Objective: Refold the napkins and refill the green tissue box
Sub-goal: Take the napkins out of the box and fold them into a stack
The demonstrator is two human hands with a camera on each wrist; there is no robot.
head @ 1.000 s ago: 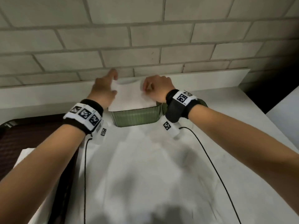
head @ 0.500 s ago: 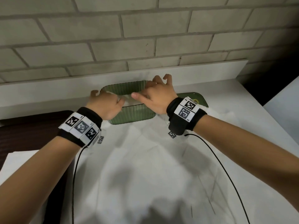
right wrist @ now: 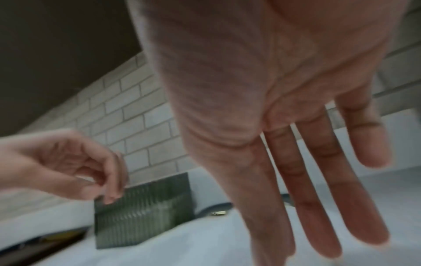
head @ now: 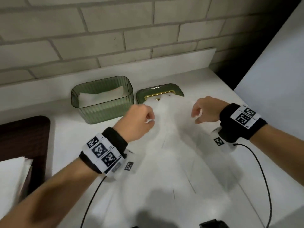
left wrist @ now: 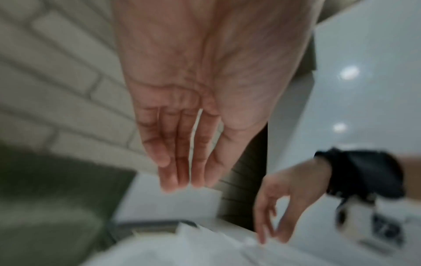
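One white counter [head: 205, 83] under brick wall [head: 98, 30]

Both forearms are bare, with no sleeves. Behind the fingers of the left hand [head: 137, 123], a black wristband [head: 105, 150] goes around the wrist and carries a white strip with three black square code markers. The right hand [head: 208, 111] has the same black wristband [head: 243, 122] with two such markers. Under each wrist sits a small white camera housing [head: 220, 141] with one more marker, and a thin black cable [head: 263, 170] runs back from it.
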